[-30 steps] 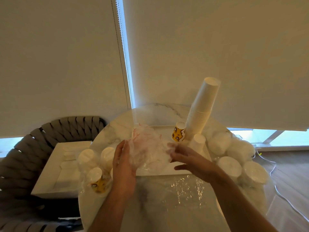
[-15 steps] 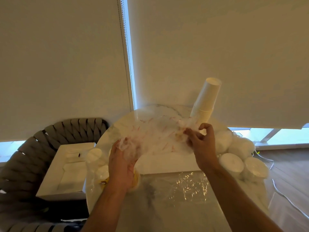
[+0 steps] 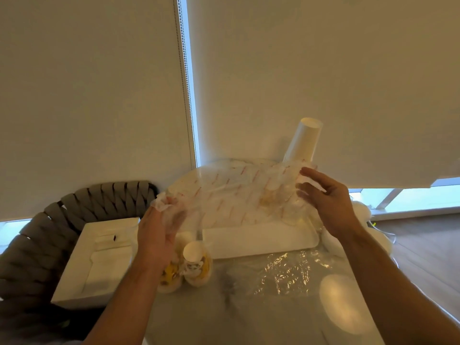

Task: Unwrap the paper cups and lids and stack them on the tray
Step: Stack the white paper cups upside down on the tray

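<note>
Head view. Both hands hold a clear plastic wrapper (image 3: 231,195) printed with red marks, stretched in the air above the white tray (image 3: 261,239). The left hand (image 3: 155,235) grips one bunched end, fingers curled into the film; the right hand (image 3: 328,197) holds the other end, thumb and fingers apart with the film between them (how firmly it pinches cannot be told through the plastic). Behind the wrapper a tall stack of white paper cups (image 3: 302,143) stands tilted on the far part of the tray, its base veiled by the film.

Progress — judged partial. One stack stands unwrapped on the tray; the bare near part of the tray holds nothing. Left to do: small printed cups (image 3: 193,265) lie beside the left wrist, apparently in film still, and white lids (image 3: 341,302) sit off the tray on the table (image 3: 249,314) — some at right, half hidden by the right arm. Loose crinkled film (image 3: 286,272) lies on the table just in front of the tray.
</note>
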Demonstrator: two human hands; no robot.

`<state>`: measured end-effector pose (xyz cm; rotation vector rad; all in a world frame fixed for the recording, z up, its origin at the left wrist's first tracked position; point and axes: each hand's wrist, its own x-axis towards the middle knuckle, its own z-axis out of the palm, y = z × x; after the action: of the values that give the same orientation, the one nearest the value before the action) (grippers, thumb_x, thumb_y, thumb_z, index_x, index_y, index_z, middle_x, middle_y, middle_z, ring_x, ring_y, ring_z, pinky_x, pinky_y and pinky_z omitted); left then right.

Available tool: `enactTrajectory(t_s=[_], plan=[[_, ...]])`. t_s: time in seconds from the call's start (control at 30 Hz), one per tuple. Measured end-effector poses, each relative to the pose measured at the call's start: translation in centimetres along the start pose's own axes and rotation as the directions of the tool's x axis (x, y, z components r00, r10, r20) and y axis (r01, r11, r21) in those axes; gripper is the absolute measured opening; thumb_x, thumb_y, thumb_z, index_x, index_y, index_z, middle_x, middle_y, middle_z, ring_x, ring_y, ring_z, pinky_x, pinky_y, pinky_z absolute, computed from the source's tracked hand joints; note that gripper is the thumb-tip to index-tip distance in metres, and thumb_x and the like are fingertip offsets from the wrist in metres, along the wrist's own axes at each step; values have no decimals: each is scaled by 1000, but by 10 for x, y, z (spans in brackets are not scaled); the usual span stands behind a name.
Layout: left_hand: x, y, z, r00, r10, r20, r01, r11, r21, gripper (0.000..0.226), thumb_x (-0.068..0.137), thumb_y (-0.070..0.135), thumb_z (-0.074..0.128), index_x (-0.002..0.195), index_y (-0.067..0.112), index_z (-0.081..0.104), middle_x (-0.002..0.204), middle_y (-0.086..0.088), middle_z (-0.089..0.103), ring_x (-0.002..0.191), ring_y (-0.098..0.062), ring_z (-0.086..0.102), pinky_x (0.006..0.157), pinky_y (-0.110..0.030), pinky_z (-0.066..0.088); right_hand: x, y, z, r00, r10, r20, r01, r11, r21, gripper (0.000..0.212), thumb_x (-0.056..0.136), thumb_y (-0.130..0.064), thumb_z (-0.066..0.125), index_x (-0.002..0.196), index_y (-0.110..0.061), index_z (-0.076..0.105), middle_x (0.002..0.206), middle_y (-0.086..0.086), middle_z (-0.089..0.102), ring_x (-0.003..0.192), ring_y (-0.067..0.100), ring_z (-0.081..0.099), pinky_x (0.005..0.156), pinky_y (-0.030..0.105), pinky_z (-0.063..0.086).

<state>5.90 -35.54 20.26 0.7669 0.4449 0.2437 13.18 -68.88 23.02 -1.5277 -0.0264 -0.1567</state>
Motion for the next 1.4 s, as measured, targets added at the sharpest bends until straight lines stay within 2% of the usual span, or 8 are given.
enactTrajectory(t_s=[0.33, 0.53, 0.63, 0.73, 0.83, 0.93, 1.2, 1.4], plan=[[19, 14, 10, 1000, 10, 12, -12, 972, 234, 28, 102, 33, 51, 110, 15, 71, 112, -6, 74, 94, -16, 73, 78, -21, 59, 9, -17, -33, 997, 71, 7, -67, 972, -225, 54, 90, -3, 71, 138, -24, 60, 133, -6, 61, 71, 10, 64, 53, 13, 48], [29, 16, 11, 977, -82, 199, 35, 973, 230, 63, 77, 46, 80, 125, 10, 64, 122, -7, 68, 106, -16, 68, 95, -27, 54, 23, -18, -57, 999, 4, -49, -20, 945, -325, 53, 91, -17, 74, 139, -33, 57, 133, -16, 55, 106, 19, 60, 60, 19, 50], [28, 11, 14, 926, -168, 339, 8, 905, 425, 46, 90, 16, 66, 134, 11, 56, 137, -8, 60, 127, -18, 57, 103, -28, 48, 32, -15, -68, 997, 10, -71, -31, 953, -301, 52, 93, -23, 71, 141, -36, 54, 135, -18, 53, 110, 20, 57, 61, 22, 52], [22, 7, 25, 931, -144, 335, -102, 779, 619, 57, 71, -12, 69, 120, 16, 62, 122, -1, 69, 116, -13, 62, 94, -27, 52, 41, -14, -79, 998, 35, -54, -47, 964, -260, 53, 95, -24, 68, 143, -36, 52, 135, -20, 51, 112, 20, 57, 67, 28, 53], [23, 8, 37, 966, -8, 257, -142, 817, 559, 25, 85, 0, 65, 107, 10, 69, 112, -6, 73, 112, -19, 66, 96, -31, 54, 50, -11, -91, 998, 69, -8, -69, 966, -250, 53, 96, -15, 67, 142, -37, 52, 141, -13, 52, 105, 26, 59, 64, 26, 56], [36, 16, 36, 975, -41, 217, -61, 894, 444, 20, 91, 21, 61, 90, 6, 74, 118, -12, 70, 119, -19, 62, 99, -27, 50, 57, -8, -104, 991, 130, 35, -119, 967, -226, 60, 95, -3, 63, 143, -36, 51, 143, -6, 51, 111, 36, 59, 86, 45, 58], [46, 26, 34, 982, 6, 187, -82, 913, 401, 40, 100, 34, 50, 82, 7, 73, 97, -11, 73, 108, -25, 68, 89, -35, 58, 63, -6, -121, 995, 74, 65, -41, 910, -412, 69, 91, -8, 71, 148, -36, 43, 143, -16, 47, 110, 19, 57, 59, 14, 54], [40, 28, 37, 988, 27, 151, -113, 789, 604, 52, 102, 46, 42, 69, 26, 77, 82, 4, 74, 59, -14, 67, 55, -24, 55, 64, -1, -126, 996, 86, 1, -84, 981, -177, 24, 95, -9, 67, 112, -24, 72, 105, -2, 74, 66, 11, 60, 59, 20, 52]])
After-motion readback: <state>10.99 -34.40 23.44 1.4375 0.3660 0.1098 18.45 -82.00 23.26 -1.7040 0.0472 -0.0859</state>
